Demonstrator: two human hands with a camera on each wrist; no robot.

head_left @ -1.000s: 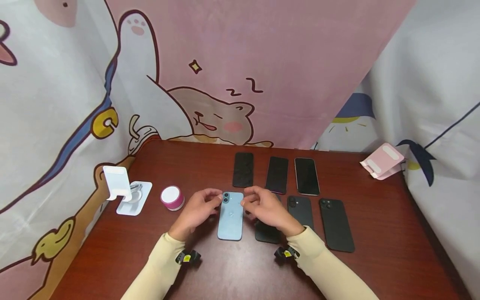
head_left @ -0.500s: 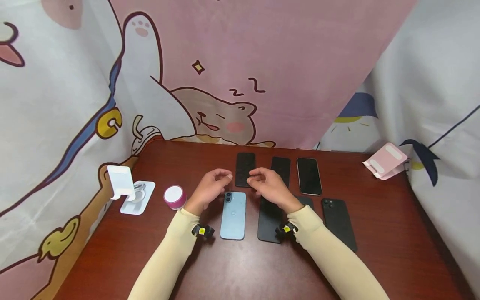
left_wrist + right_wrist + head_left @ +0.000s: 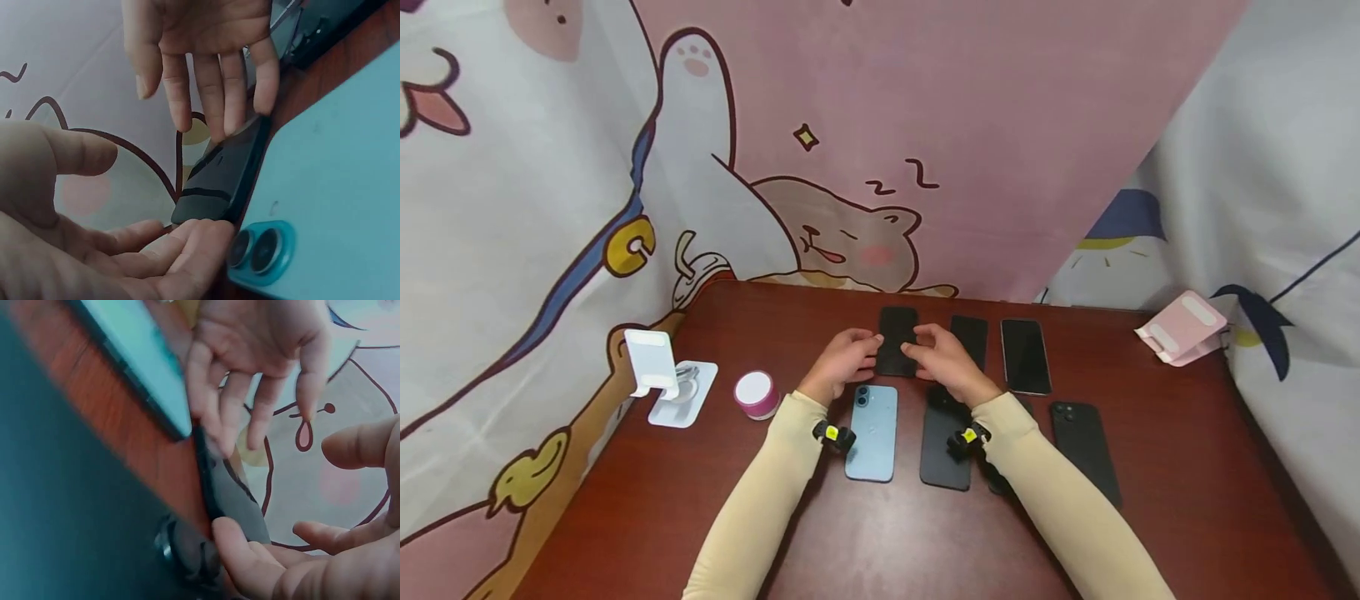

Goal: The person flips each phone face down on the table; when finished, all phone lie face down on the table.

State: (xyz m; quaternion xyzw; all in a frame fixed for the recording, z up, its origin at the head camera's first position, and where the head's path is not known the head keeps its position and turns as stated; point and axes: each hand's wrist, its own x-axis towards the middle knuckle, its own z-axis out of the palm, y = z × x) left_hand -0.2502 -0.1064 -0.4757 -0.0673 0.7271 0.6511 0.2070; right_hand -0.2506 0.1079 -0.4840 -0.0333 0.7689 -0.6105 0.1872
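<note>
A black phone (image 3: pixel 897 325) lies screen up at the back of the table, between my two hands. My left hand (image 3: pixel 846 360) is at its left edge, fingers extended and thumb raised. Opposite it, my right hand (image 3: pixel 946 360) has its fingers at the right edge. In the left wrist view, fingertips of both hands meet the sides of the black phone (image 3: pixel 219 169), and the thumbs stay off the screen. Nearer to me, a light blue phone (image 3: pixel 872 437) lies back up. Beside it a dark phone (image 3: pixel 944 454) sits partly beneath my right wrist.
Two more phones lie screen up behind, one black (image 3: pixel 970 337) and one silver-edged (image 3: pixel 1026 357). At right is a black phone (image 3: pixel 1086 450), back up. A white stand (image 3: pixel 653 360) and a pink-and-white jar (image 3: pixel 756 394) are left; a pink stand (image 3: pixel 1183 327) is far right.
Both hands have left the sides of the light blue phone, moved away from me, and come down to the sides of the black phone behind it. The light blue phone stays on the table.
</note>
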